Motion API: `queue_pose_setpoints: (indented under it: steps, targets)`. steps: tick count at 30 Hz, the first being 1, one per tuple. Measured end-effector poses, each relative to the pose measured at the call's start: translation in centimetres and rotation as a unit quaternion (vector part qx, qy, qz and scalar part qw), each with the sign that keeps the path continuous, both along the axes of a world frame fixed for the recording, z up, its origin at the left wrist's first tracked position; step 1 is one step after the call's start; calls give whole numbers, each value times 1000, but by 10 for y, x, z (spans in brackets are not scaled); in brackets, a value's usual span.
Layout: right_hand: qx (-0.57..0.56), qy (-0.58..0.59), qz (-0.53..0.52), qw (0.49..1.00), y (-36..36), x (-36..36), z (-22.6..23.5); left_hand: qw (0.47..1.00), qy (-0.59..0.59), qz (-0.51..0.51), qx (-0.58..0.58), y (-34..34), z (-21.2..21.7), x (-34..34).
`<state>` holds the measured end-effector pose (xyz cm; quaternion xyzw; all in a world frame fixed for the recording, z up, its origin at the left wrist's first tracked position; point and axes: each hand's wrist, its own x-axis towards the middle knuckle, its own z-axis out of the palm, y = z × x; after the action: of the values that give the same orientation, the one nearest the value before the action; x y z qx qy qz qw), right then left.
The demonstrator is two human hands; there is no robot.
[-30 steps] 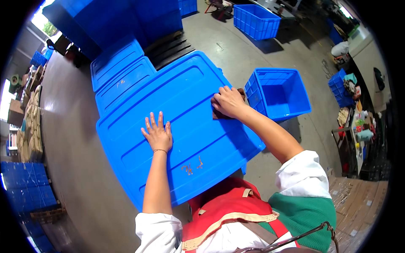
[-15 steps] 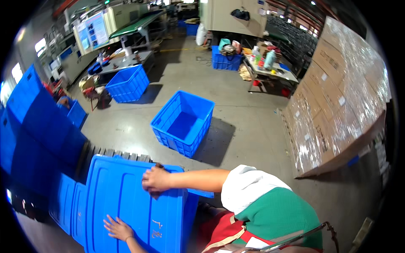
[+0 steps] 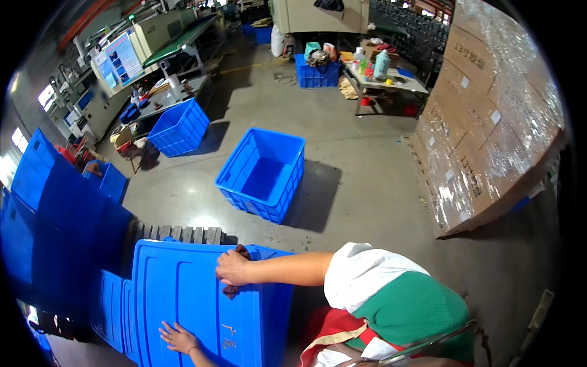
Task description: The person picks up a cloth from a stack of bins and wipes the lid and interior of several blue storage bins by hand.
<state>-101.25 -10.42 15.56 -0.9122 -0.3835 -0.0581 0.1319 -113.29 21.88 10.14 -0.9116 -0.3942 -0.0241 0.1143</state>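
Note:
A blue plastic bin lid with raised ribs and an orange handwritten mark lies below me, on top of a blue bin. My left hand rests on the lid's near part, palm down with fingers spread. Farther off, near the lid's far right corner, my right hand presses a bunched dark brown cloth against the surface. The cloth pokes out on both sides of that hand; the rest is covered by the fingers.
An open blue crate stands on the floor ahead, another blue crate behind it to the left. Wrapped cartons are stacked at right. Tall blue panels rise at left, beside a slatted pallet. A cluttered table stands farther back.
The whole view has shifted slightly. My right hand sits a little nearer the lid's right edge, with more cloth showing below it. My left hand stays flat on the lid.

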Motion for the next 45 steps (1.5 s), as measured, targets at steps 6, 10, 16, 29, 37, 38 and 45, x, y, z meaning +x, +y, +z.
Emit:
queue_pose_setpoints:
  steps: [6, 10, 16, 29, 37, 38, 45]
  targets:
    - [-15, 210, -19, 978, -9, -15, 13, 1000, -20, -10, -1, -1, 1, 1]
    - [114, 122, 100, 981, -23, -54, 7, 1000, -18, -15, 10, 17, -13, -7]
    - [168, -5, 93, 981, -111, 11, 5, 999, 36, 22, 23, 52, 10, -9]
    - [347, 626, -440, 543, -451, 35, -196, 868, -81, -123, -474, -428, -54, 2]
    - [345, 672, -340, 559, -396, 38, -258, 732, -182, 200, -625, -393, -259, 5]
    - [348, 671, -322, 570, -378, 40, -253, 722, -228, 215, -617, -390, -270, 11]
    - [410, 538, -168, 717, -211, 25, -311, 741, -345, 165, -552, -432, -281, 37]
